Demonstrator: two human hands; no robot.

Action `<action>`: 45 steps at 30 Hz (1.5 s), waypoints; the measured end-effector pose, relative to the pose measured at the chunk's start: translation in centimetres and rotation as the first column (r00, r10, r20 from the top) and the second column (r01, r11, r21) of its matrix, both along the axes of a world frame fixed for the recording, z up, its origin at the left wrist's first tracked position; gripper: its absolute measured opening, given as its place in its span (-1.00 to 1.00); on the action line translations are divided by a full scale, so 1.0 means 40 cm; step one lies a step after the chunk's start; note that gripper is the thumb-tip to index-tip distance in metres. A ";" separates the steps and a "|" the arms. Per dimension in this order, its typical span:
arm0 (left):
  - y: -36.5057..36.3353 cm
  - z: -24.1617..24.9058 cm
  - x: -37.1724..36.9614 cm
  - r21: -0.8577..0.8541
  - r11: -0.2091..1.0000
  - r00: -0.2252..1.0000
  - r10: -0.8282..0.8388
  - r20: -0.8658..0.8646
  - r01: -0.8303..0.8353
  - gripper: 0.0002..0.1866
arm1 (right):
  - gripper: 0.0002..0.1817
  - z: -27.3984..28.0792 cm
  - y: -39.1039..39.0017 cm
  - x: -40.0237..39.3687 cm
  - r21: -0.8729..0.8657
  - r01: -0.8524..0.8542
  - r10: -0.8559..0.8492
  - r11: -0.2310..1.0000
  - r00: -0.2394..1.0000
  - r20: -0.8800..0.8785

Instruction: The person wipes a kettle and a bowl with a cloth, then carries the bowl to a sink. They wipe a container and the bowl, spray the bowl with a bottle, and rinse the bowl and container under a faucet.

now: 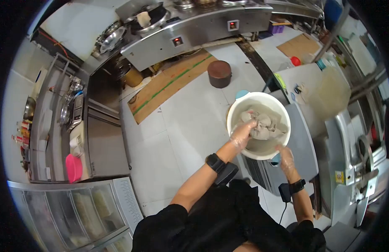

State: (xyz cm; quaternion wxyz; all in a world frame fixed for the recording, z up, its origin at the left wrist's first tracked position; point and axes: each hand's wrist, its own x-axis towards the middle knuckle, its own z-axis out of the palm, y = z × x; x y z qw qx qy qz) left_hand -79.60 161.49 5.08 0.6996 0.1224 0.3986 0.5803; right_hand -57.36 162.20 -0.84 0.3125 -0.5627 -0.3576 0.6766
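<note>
gray lump (266, 128) in tub (263, 104), no clear long axis | left hand (242, 136) nearer, fingers on it — can't tell if gripping | right hand (287, 159) holding tub's near-right rim

White round basin (261, 100): open-topped, upright, teal handles (242, 93) at opposite sides of rim, grey worktop (298, 140) beneath. Pale greyish clump (266, 126) inside basin, near middle: soft, lumpy, folded in several lobes, clear of rim; material unclear.
</note>
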 end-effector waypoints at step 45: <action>0.995 -0.036 -0.835 0.016 0.996 0.996 0.083 -0.014 -0.083 -0.59 | -0.65 -0.013 0.978 -0.872 0.012 0.046 -0.048 0.999 0.988 0.146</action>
